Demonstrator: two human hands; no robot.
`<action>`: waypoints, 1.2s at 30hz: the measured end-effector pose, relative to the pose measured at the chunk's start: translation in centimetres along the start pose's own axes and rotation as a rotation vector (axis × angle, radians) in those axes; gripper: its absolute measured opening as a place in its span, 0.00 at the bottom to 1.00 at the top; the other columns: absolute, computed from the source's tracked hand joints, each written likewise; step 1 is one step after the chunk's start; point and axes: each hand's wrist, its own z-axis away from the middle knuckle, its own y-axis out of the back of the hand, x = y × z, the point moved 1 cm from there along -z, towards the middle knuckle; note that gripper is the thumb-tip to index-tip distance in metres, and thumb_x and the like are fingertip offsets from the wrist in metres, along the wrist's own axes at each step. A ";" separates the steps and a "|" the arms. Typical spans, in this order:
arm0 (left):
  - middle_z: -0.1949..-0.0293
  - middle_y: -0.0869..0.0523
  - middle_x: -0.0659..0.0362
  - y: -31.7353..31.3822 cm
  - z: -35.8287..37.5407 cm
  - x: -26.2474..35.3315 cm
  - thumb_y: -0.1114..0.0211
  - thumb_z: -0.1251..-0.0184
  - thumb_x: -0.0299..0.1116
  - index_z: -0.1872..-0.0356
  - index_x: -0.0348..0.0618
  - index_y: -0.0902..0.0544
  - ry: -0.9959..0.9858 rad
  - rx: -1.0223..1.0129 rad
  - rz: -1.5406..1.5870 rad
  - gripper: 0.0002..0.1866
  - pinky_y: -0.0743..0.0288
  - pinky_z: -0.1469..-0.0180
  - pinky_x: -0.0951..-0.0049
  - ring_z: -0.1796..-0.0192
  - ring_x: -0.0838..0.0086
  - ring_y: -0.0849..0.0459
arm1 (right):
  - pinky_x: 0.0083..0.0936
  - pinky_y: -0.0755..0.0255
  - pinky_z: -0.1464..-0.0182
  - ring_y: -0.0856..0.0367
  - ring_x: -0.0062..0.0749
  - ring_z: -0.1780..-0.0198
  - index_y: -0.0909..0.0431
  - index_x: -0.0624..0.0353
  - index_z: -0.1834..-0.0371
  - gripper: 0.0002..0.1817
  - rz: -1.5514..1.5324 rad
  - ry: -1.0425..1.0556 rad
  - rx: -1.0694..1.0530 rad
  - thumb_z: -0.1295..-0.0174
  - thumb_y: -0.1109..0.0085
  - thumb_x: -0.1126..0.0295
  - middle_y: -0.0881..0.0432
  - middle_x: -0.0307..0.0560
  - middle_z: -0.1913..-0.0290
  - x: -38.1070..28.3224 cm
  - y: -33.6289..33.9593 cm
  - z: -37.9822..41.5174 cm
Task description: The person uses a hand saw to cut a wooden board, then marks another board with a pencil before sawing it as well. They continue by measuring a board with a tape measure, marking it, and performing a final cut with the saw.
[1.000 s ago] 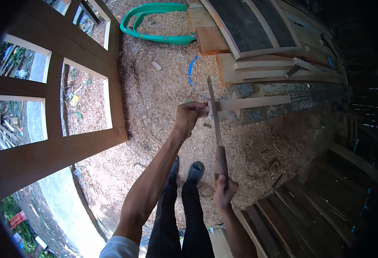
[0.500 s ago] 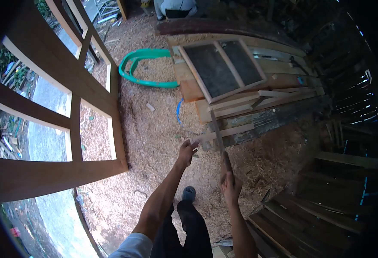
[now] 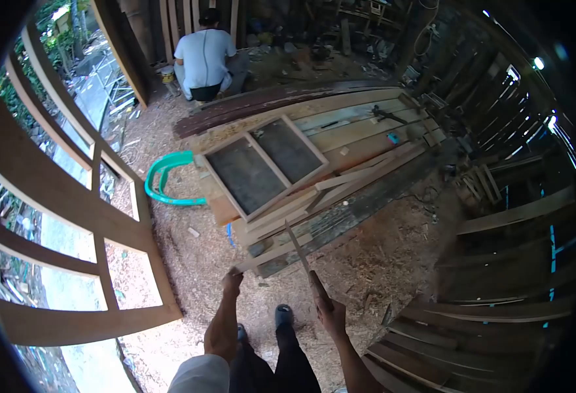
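My left hand (image 3: 233,280) is closed around the near end of a narrow wood strip (image 3: 280,251), whose far part rests on the edge of the plank stack. In my right hand (image 3: 330,316) is the handle of a long-bladed hand tool (image 3: 300,252); whether it is a saw or a machete cannot be made out. Its blade slants up and left, with the tip over the planks beyond the strip. A wooden frame with two dark panels (image 3: 249,171) lies on the stacked planks (image 3: 360,154) ahead of both hands.
A green plastic hoop-shaped piece (image 3: 163,196) lies left of the planks on the shavings-covered floor (image 3: 190,262). A large wooden frame (image 3: 131,229) stands along the left. Further back a person in a white shirt (image 3: 204,56) crouches. Boards (image 3: 419,334) are stacked at right.
My view has tilted up, bringing the crouching person fully into sight. Both hands sit lower in the view, still holding the wood strip and the long-bladed tool.
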 end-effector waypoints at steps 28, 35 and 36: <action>0.62 0.15 0.62 -3.6 0.1 41.6 0.30 0.39 0.34 0.56 0.38 0.20 -0.484 -0.146 0.167 0.14 0.27 0.53 0.76 0.58 0.80 0.19 | 0.25 0.25 0.66 0.17 0.26 0.69 0.17 0.69 0.65 0.18 0.071 0.387 -0.067 0.40 0.34 0.59 0.16 0.44 0.73 -19.0 -7.6 -20.3; 0.44 0.23 0.44 -11.1 0.7 38.4 0.31 0.39 0.42 0.38 0.40 0.29 -0.867 -0.254 -0.597 0.31 0.32 0.39 0.59 0.39 0.52 0.25 | 0.25 0.25 0.65 0.17 0.26 0.68 0.17 0.69 0.66 0.20 0.220 0.512 -0.070 0.42 0.32 0.57 0.17 0.44 0.74 -18.1 -8.8 -23.8; 0.41 0.25 0.43 -11.5 1.9 39.6 0.31 0.40 0.40 0.37 0.40 0.31 -0.858 -0.280 -0.658 0.32 0.33 0.38 0.57 0.38 0.50 0.27 | 0.24 0.25 0.66 0.17 0.25 0.69 0.17 0.69 0.66 0.20 0.246 0.511 -0.080 0.42 0.31 0.58 0.17 0.44 0.73 -17.9 -7.9 -23.4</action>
